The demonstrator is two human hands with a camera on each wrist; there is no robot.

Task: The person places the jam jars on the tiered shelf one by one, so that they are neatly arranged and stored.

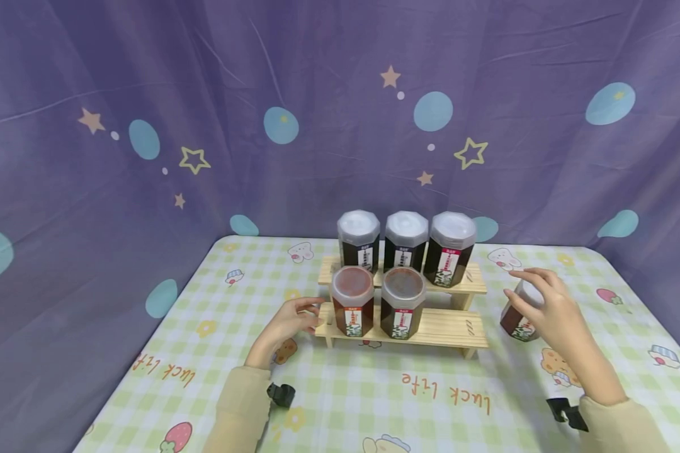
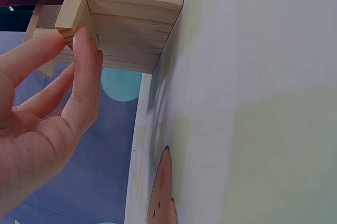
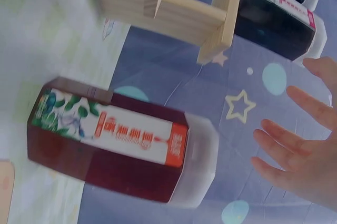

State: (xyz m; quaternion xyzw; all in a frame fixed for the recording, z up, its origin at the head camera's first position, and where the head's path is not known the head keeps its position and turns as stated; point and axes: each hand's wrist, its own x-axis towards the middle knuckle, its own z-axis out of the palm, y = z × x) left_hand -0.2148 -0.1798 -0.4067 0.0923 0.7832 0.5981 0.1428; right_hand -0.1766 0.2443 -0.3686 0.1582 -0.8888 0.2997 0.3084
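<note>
A two-step wooden display rack [image 1: 447, 328] stands on the cloth. At its left end my left hand [image 1: 289, 324] pinches the corner of the lower step; in the left wrist view, thumb and fingertips meet the wooden edge [image 2: 73, 10]. To the right of the rack, a dark red jar [image 1: 515, 324] with a whitish lid stands upright. My right hand [image 1: 555, 314] is beside and over this jar, fingers spread. In the right wrist view there is a gap between the fingers [image 3: 279, 155] and the jar's lid [image 3: 197, 161].
Three dark jars [image 1: 406, 242] with white lids line the upper step. On the lower step's left half stand a reddish jar [image 1: 352, 302] and a darker jar [image 1: 402, 305]. A checkered tablecloth [image 1: 340, 396] covers the table, with a purple curtain [image 1: 340, 176] behind.
</note>
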